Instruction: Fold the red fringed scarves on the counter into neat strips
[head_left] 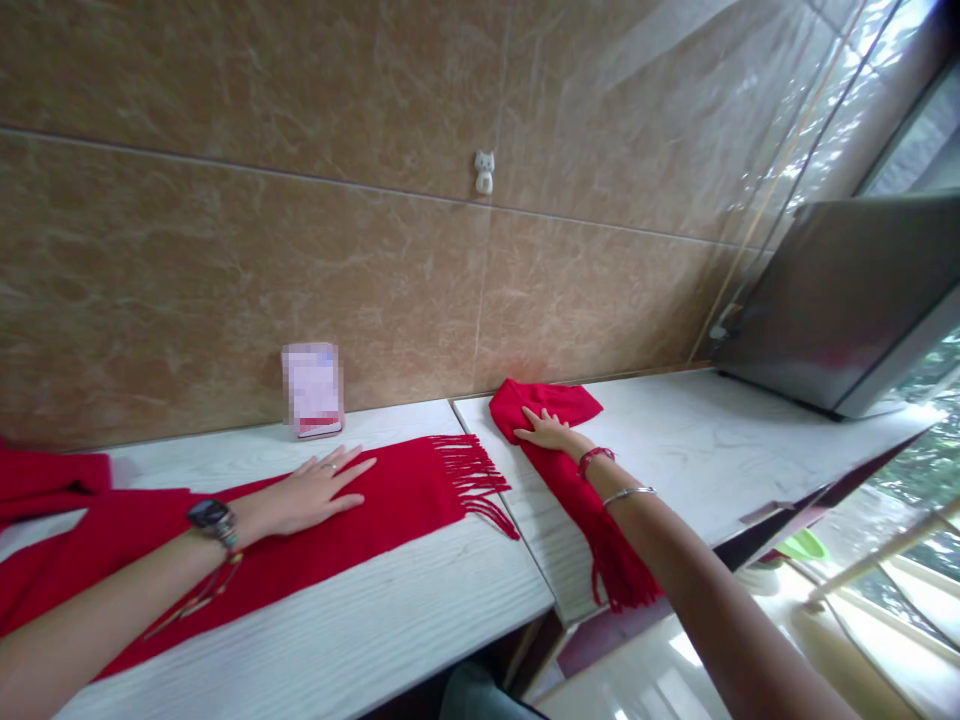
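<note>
A red fringed scarf (405,490) lies stretched along the left tabletop, its tassels pointing right. My left hand (322,490) rests flat on it, fingers spread and holding nothing. On the right tabletop is a second stretch of red fringed cloth (555,480), bent at the back near the wall, with tassels hanging over the front edge. My right hand (551,430) lies on the bent part with fingers apart. Whether the two red pieces are joined does not show. More red cloth (52,485) is heaped at the far left.
A phone (313,390) with a blurred screen leans on the brown tiled wall. A white cat figure (484,172) is fixed higher up. At the right end of the white tabletop (697,430) stands a large grey box-shaped object (840,300). A seam divides the two tabletops.
</note>
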